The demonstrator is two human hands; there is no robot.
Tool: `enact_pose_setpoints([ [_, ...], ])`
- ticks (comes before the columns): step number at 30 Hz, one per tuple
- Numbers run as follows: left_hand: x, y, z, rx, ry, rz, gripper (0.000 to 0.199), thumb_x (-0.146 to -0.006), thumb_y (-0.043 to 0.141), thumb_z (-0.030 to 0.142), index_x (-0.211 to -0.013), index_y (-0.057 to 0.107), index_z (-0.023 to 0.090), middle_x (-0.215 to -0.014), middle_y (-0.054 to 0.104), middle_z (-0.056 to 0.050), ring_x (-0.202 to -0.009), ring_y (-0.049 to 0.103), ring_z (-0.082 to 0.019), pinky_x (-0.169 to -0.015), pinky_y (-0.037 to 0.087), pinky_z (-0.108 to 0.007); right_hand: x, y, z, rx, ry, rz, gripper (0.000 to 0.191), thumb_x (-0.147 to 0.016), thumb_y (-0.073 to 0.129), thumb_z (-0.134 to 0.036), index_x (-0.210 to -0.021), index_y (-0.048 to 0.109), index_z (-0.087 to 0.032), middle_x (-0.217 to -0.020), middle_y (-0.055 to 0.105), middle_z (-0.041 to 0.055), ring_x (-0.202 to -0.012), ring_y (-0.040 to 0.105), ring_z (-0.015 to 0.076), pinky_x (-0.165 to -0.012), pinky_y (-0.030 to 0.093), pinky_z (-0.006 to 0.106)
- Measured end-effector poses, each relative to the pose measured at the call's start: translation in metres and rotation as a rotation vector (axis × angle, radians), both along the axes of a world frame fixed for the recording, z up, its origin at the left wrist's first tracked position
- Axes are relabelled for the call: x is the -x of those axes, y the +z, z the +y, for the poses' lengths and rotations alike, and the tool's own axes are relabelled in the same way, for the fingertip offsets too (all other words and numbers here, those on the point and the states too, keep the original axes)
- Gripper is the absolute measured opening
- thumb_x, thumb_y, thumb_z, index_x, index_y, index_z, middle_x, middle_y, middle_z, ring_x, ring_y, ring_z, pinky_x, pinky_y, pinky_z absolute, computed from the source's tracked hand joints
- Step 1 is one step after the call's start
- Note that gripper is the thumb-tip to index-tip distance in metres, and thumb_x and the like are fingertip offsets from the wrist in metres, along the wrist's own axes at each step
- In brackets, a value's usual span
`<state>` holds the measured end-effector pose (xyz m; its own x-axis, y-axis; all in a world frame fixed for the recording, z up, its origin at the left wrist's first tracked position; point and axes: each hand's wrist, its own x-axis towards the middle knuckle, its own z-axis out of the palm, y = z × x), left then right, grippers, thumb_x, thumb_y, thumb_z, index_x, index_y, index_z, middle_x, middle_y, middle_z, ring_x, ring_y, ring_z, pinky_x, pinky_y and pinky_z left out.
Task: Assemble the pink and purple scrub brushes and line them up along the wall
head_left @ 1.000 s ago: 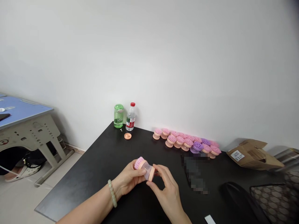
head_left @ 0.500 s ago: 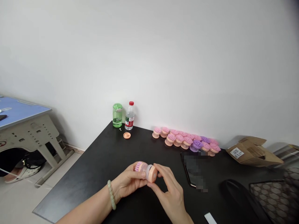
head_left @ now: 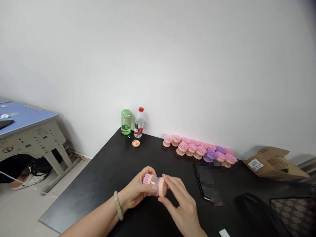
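My left hand (head_left: 138, 189) is closed around the clear middle of a small scrub brush (head_left: 155, 181), its pink bristles pointing left. The brush lies sideways in the air above the black table. At its other end, the fingertips and thumb of my right hand (head_left: 181, 200) pinch the rim of the peach-coloured cap. The cap sits against the clear body. Farther back on the table lies a loose round peach-coloured piece (head_left: 135, 143), with a tiny white T-shaped part (head_left: 128, 137) beyond it.
Several pink and purple brushes (head_left: 195, 148) stand in rows along the wall. A green bottle (head_left: 126, 122) and a red-capped water bottle (head_left: 139, 123) are at the back corner. A phone (head_left: 204, 184), a cardboard box (head_left: 274, 163) and a black mesh item (head_left: 293, 210) lie rightward.
The cap has moved in against the brush's clear body, and the whitish ring between them no longer shows. The view has shifted slightly left.
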<state>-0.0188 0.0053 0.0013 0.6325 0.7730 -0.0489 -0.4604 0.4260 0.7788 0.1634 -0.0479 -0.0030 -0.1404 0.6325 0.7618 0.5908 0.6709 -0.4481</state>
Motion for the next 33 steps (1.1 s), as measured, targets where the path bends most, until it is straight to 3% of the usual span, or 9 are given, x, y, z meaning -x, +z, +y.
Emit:
enact_pose_setpoints([
  [9, -0.002, -0.002, 0.0, -0.054, 0.025, 0.154, 0.046, -0.064, 0.089, 0.035, -0.087, 0.052, 0.019, -0.069, 0.066, 0.0, -0.056, 0.062, -0.01, -0.051, 0.047, -0.018, -0.003, 0.004, 0.003, 0.009, 0.095, -0.038, 0.047, -0.093, 0.062, -0.014, -0.138, 0.059, -0.029, -0.122, 0.071, 0.0107, -0.111, 0.068, 0.0283, -0.088, 0.062, 0.044],
  [15, -0.003, -0.008, 0.001, 0.001, -0.102, 0.175, 0.046, -0.071, 0.08, 0.052, -0.086, 0.051, 0.019, -0.065, 0.067, -0.003, -0.048, 0.063, -0.013, -0.042, 0.038, -0.017, -0.004, 0.01, 0.003, -0.022, 0.16, -0.095, 0.045, -0.094, 0.052, -0.004, -0.13, 0.063, -0.028, -0.121, 0.072, 0.0091, -0.114, 0.066, 0.0247, -0.092, 0.06, 0.04],
  [18, -0.002, -0.008, 0.002, -0.083, -0.03, 0.213, 0.047, -0.065, 0.087, 0.04, -0.087, 0.051, 0.019, -0.068, 0.063, 0.001, -0.054, 0.058, -0.01, -0.049, 0.038, -0.018, -0.007, 0.006, 0.003, 0.079, 0.068, -0.071, 0.028, -0.092, 0.067, -0.025, -0.12, 0.066, -0.023, -0.103, 0.075, 0.0089, -0.094, 0.071, 0.0245, -0.08, 0.061, 0.036],
  [22, 0.0, -0.007, 0.003, -0.37, 0.094, 0.342, 0.055, -0.05, 0.095, 0.024, -0.086, 0.054, 0.018, -0.076, 0.055, 0.005, -0.064, 0.044, -0.008, -0.055, 0.032, -0.017, -0.012, -0.007, 0.005, 0.457, -0.02, -0.006, 0.027, -0.092, 0.063, -0.047, -0.087, 0.065, -0.021, -0.067, 0.066, -0.0003, -0.055, 0.062, 0.0158, -0.051, 0.054, 0.025],
  [24, 0.001, -0.006, 0.004, -0.402, 0.1, 0.35, 0.055, -0.053, 0.094, 0.026, -0.089, 0.053, 0.018, -0.079, 0.054, 0.005, -0.067, 0.042, -0.009, -0.057, 0.032, -0.018, -0.012, -0.014, 0.007, 0.531, 0.0, 0.056, 0.035, -0.093, 0.058, -0.053, -0.1, 0.065, -0.02, -0.078, 0.071, 0.0027, -0.059, 0.066, 0.0166, -0.054, 0.057, 0.025],
  [26, 0.002, -0.005, 0.005, -0.383, 0.116, 0.327, 0.053, -0.058, 0.092, 0.029, -0.092, 0.052, 0.018, -0.08, 0.053, 0.005, -0.068, 0.041, -0.009, -0.058, 0.032, -0.019, -0.011, -0.018, 0.008, 0.471, 0.016, 0.135, 0.057, -0.088, 0.06, -0.061, -0.127, 0.058, -0.019, -0.108, 0.073, 0.011, -0.077, 0.073, 0.0211, -0.067, 0.062, 0.029],
  [28, 0.002, -0.005, 0.006, -0.364, 0.144, 0.315, 0.052, -0.06, 0.091, 0.03, -0.092, 0.051, 0.018, -0.079, 0.052, 0.005, -0.068, 0.04, -0.009, -0.059, 0.032, -0.02, -0.009, -0.019, 0.008, 0.401, 0.021, 0.164, 0.073, -0.084, 0.066, -0.062, -0.142, 0.048, -0.021, -0.131, 0.064, 0.0156, -0.093, 0.074, 0.0243, -0.078, 0.063, 0.033],
  [30, 0.003, -0.005, 0.007, -0.354, 0.159, 0.311, 0.052, -0.06, 0.091, 0.03, -0.092, 0.051, 0.019, -0.079, 0.052, 0.006, -0.067, 0.04, -0.009, -0.059, 0.031, -0.02, -0.007, -0.017, 0.007, 0.371, 0.024, 0.126, 0.064, -0.087, 0.067, -0.054, -0.141, 0.05, -0.024, -0.135, 0.062, 0.0139, -0.096, 0.073, 0.0236, -0.082, 0.062, 0.034],
  [33, 0.003, -0.004, 0.007, -0.358, 0.148, 0.317, 0.053, -0.059, 0.091, 0.031, -0.092, 0.051, 0.019, -0.078, 0.053, 0.006, -0.067, 0.042, -0.009, -0.059, 0.032, -0.02, -0.007, -0.018, 0.008, 0.341, -0.016, 0.078, 0.045, -0.091, 0.065, -0.045, -0.131, 0.06, -0.025, -0.119, 0.07, 0.0103, -0.084, 0.074, 0.0206, -0.077, 0.063, 0.032],
])
